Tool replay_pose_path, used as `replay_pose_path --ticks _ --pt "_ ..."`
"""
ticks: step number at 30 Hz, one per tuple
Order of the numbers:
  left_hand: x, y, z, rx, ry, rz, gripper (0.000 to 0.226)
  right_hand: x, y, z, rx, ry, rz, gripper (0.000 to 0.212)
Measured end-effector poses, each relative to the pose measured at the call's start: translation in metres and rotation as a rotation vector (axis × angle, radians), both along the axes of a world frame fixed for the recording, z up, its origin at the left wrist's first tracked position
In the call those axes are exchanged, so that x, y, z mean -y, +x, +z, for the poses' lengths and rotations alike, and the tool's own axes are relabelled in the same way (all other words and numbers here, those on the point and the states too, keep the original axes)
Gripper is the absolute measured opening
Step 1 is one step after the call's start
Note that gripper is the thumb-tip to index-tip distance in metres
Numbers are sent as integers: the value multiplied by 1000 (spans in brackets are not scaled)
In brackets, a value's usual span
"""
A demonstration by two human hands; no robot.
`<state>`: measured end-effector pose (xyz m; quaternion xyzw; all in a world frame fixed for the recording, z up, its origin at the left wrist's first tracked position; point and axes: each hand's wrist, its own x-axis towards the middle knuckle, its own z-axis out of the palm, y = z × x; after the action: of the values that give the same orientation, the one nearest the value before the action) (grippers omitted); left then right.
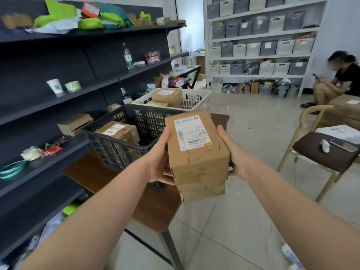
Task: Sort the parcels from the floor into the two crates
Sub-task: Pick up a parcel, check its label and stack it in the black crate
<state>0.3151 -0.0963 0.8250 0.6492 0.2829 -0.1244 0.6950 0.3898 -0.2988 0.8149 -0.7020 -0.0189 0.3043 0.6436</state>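
1. Both hands hold one cardboard parcel (196, 152) up in front of the chest. The left hand (158, 162) presses its left side and the right hand (234, 154) its right side, fingers wrapped around and under it.
2. The parcel is clear of every surface, with its white shipping label (191, 132) facing up toward the camera. It hangs just in front of the near right corner of the black crate (116, 151).
3. The black crate sits on a brown bench (93, 174) beside dark shelving (39, 106). It already holds at least one labelled box (117, 131).
4. The white crate (194, 98) stands right behind the black one, and boxes (167, 96) are piled in it nearly to the rim.
5. My reading is that the step in hand is the sorting choice: the label is turned as if for reading, and the parcel has not yet been committed to either crate.
6. Which crate suits this parcel cannot be told; the label print is too small to read.
7. The black crate would need a short move forward and left, then a lowering over its rim into the open space beside the box inside.
8. The white crate would need a longer reach over the black one, and the parcel would have to rest on the boxes already there.
9. Either way, both hands should stay on until it is resting.
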Motion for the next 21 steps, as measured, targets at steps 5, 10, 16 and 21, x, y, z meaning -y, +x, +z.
replay_pose_path --ticks 5,10,16,21 --pt "-46 41 45 151 49 78 90 -54 53 47 126 20 59 94" --pt "-105 75 75 222 87 168 97 -118 95 85 225 61 142 89" --pt "-150 106 85 239 112 286 92 -184 147 93 237 63 227 115" --pt "-187 137 70 207 84 419 94 -235 196 86 206 47 320 73"
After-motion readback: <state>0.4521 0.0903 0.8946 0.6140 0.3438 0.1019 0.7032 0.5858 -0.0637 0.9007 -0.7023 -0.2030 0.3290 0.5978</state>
